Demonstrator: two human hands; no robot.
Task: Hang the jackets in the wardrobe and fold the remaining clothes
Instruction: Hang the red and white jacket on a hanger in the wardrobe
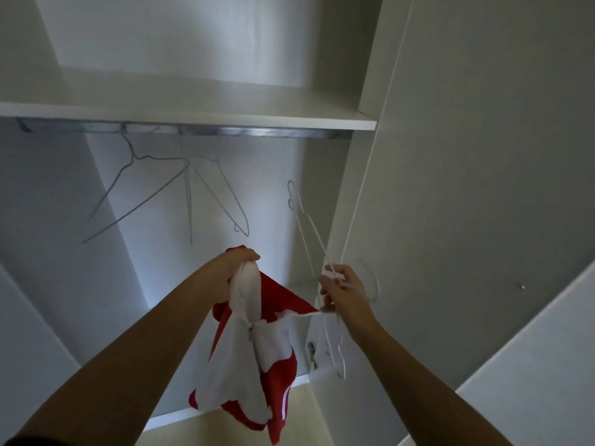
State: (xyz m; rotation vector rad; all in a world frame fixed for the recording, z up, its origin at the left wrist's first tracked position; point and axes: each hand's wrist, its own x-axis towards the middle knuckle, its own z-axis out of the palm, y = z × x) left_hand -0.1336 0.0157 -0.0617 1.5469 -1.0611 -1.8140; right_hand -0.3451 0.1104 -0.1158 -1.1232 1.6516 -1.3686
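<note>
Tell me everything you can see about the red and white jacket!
The jacket is red cloth with a white lining showing, and white stripes near its bottom edge. It hangs limp and crumpled in the air before the open wardrobe. The left hand grips its bunched top, and the right hand, which also holds a white hanger, seems to pinch one stretched corner.

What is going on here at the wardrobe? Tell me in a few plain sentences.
A person stands at an open wardrobe. The left hand grips a bunched red and white jacket by its top, so it dangles. The right hand holds a white hanger beside it. The jacket is not on the hanger yet. Two wire hangers hang empty on the rail.
</note>
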